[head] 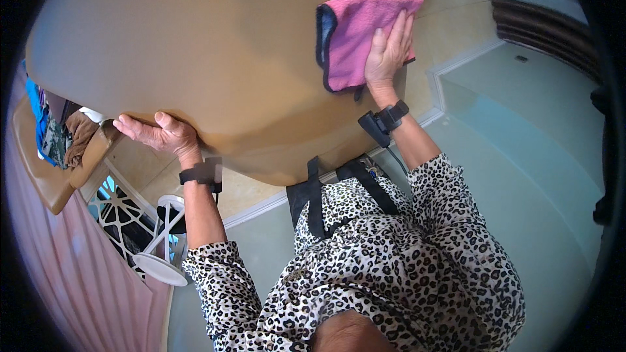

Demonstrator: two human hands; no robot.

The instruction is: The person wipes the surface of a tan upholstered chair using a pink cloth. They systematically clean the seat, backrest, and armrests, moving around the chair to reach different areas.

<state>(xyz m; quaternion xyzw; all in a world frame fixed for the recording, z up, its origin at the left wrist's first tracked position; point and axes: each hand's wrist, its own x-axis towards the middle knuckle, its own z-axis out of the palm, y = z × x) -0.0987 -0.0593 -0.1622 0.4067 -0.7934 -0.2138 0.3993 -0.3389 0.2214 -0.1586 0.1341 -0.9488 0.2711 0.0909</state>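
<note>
A large tan upholstered panel, smooth like leather (195,49), fills the upper middle of the view. Against its right side my right hand (390,54) presses a pink towelling cloth (349,39) with dark edging, fingers laid along it. One folded-over edge of the cloth shows a blue-grey underside. My left hand (159,133) rests at the panel's lower left edge, thumb and fingers apart, with nothing in it. Each wrist wears a black strap with a small device and a cable.
Folded clothes (58,129) lie on a tan padded seat (58,188) at the left. Near it stand a white-framed stand (161,264) and a cut-out lattice panel (120,210). A pink curtain (73,254) hangs lower left, a dark-bordered curtain (543,29) upper right. White trim (433,115) crosses the floor.
</note>
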